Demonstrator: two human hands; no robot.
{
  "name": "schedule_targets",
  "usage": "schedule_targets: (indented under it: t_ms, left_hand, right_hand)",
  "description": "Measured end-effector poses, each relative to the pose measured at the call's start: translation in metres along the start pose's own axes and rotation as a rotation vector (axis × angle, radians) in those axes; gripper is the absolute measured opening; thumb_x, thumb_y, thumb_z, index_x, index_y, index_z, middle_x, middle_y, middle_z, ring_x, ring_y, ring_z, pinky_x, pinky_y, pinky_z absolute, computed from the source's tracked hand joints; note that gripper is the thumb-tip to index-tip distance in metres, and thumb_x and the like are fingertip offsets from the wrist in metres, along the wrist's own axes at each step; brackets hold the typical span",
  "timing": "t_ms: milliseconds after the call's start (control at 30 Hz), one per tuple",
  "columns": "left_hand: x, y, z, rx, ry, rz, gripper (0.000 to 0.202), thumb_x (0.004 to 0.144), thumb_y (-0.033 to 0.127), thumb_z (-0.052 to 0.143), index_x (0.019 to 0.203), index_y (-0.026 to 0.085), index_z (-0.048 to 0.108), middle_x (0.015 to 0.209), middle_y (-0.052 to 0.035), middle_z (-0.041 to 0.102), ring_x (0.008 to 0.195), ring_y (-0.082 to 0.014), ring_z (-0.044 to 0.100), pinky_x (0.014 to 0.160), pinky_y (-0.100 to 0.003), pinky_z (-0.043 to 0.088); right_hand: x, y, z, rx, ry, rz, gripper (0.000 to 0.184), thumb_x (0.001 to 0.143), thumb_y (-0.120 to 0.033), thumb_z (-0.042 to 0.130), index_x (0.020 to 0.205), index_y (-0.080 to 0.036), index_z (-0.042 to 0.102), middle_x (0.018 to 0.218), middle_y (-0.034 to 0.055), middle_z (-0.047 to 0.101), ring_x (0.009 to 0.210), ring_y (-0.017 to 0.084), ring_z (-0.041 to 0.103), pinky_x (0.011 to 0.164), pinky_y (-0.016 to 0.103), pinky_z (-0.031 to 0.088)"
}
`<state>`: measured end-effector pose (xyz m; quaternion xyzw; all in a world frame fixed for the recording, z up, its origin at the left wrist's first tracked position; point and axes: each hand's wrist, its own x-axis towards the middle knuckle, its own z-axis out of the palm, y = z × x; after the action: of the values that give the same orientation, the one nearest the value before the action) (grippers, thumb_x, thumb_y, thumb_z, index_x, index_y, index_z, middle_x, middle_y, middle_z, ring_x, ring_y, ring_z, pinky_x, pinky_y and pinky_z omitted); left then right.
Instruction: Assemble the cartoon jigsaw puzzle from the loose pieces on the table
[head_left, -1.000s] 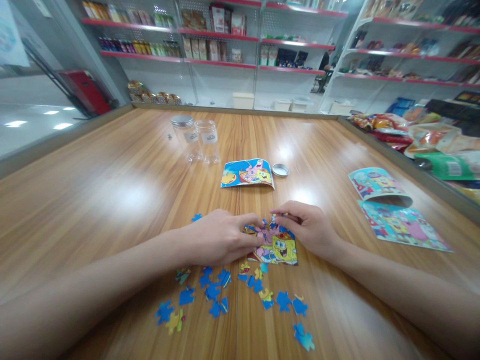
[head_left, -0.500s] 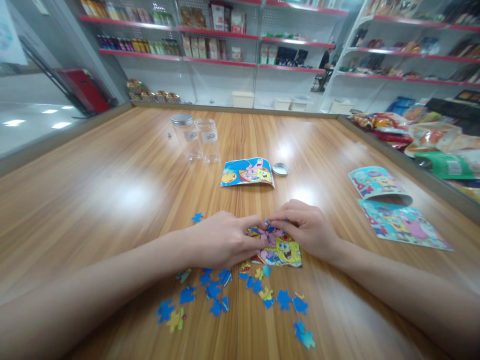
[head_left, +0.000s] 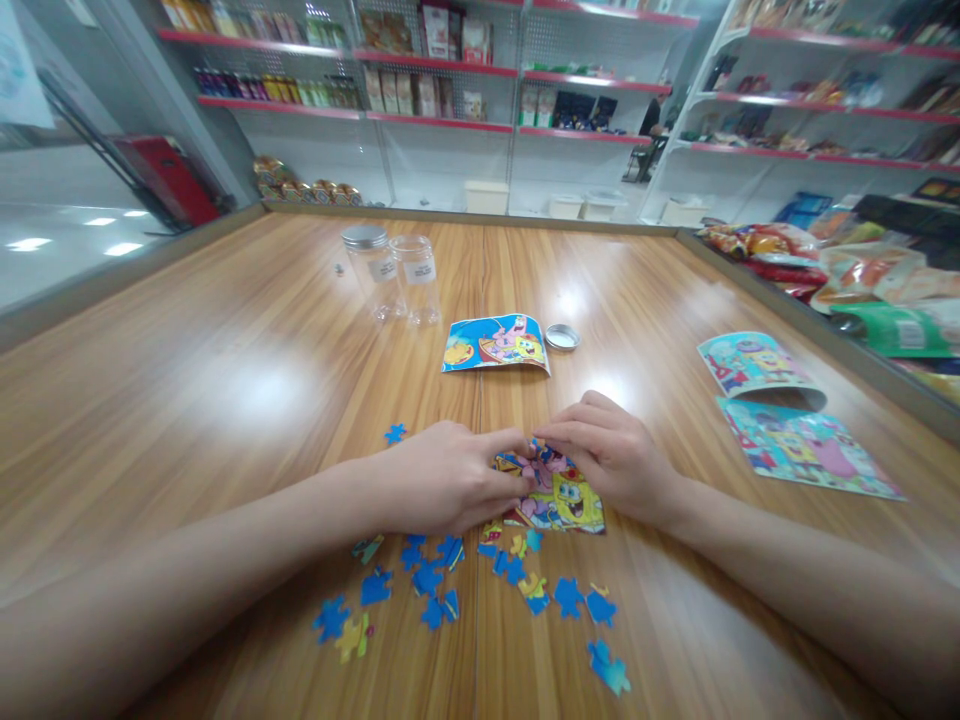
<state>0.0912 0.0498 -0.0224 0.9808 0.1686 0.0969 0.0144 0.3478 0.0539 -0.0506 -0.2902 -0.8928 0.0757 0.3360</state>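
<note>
A partly joined jigsaw puzzle (head_left: 574, 500), showing a yellow cartoon figure, lies flat on the table in front of me. My left hand (head_left: 461, 480) rests on its left side, finger and thumb apart and their tips on the pieces. At the top edge, my right hand (head_left: 611, 450) has its fingertips pressed together on a small blue puzzle piece (head_left: 537, 446), mostly covered. Both hands' fingertips nearly meet there. Loose blue puzzle pieces (head_left: 427, 578) lie below the left hand, with more blue and yellow pieces (head_left: 534, 592) below the puzzle.
A curved picture card (head_left: 495, 343) stands beyond the hands beside a metal lid (head_left: 562, 337). Two clear jars (head_left: 381, 280) are farther back. Two more picture cards (head_left: 814, 450) lie at right. Packaged goods (head_left: 885, 270) line the right edge; shelves (head_left: 435, 125) rise behind.
My right hand's fingers have shifted very slightly up and left at the puzzle's top edge. My left hand and the loose pieces stay where they were.
</note>
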Motion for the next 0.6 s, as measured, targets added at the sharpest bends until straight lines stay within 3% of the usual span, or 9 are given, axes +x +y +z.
schedule_targets:
  t_ms: [600]
  left_hand:
    - [0.0011,-0.0003,-0.0018,-0.017,-0.002,0.016,0.031,0.101,0.038,0.051,0.126,0.027,0.066,0.126,-0.0090,0.062,0.072,-0.0129,0.068,0.055,-0.027,0.056]
  right_hand:
    - [0.0015,-0.0018,0.0000,0.000,0.000,0.117,0.012,0.093,-0.017,0.065,0.101,-0.022,0.073,0.089,0.0013,0.077,0.078,0.018,0.058,0.072,0.035,0.047]
